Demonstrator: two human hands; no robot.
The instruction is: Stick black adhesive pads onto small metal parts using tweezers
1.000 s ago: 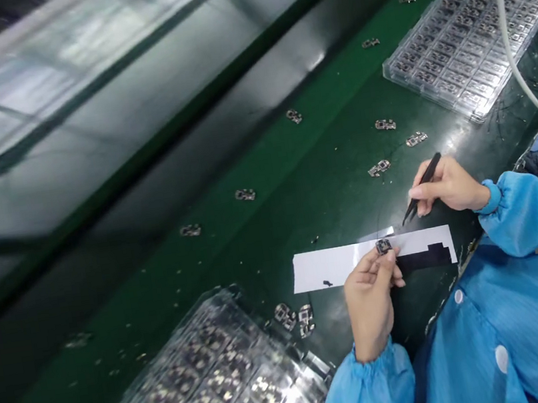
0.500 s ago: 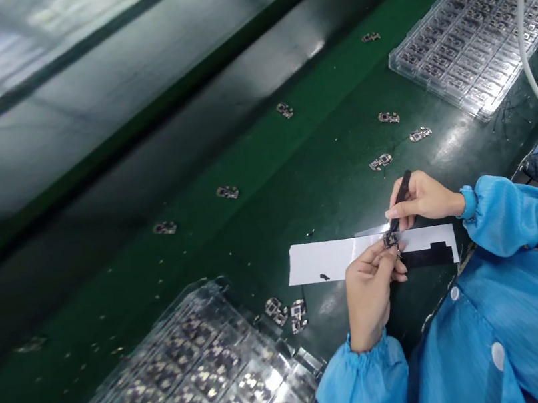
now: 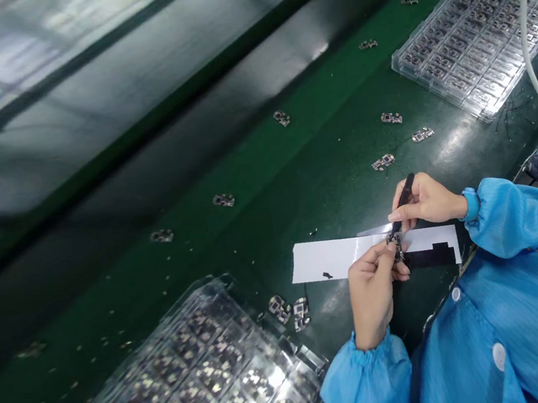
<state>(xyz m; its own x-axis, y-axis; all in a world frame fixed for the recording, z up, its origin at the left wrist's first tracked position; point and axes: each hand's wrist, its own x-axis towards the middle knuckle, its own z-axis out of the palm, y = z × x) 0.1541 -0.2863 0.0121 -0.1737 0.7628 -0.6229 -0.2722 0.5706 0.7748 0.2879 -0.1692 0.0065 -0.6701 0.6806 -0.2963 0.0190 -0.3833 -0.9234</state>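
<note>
Near left corner of the counter (image 3: 253, 231): a clear tray (image 3: 176, 390) packed with small boards. Just right of it, two loose boards (image 3: 288, 310) flat on the green surface. Next, a white paper strip (image 3: 328, 260) laid along the near edge, long axis running left to right, a black patch (image 3: 431, 256) at its right end.

Over the strip's right half, the left hand (image 3: 372, 297), grip pinched on a small circuit board (image 3: 398, 251) between thumb and fingertips. Immediately up and to the right of the board, black tweezers (image 3: 401, 198), slanted from upper right down to lower left, tips meeting the board's upper edge; too small to tell whether anything is nipped at the tips. Right hand (image 3: 425, 201) clenched pen-style round the tweezers, on the board's far side.

Hands nearly touching: left one carrying the board, right one reaching it only through the tool.

Farther right, three more boards (image 3: 382, 162) scattered on the counter, then a second tray (image 3: 478, 42) toward the far right corner, a white cable (image 3: 525, 22) hanging across it.
</note>
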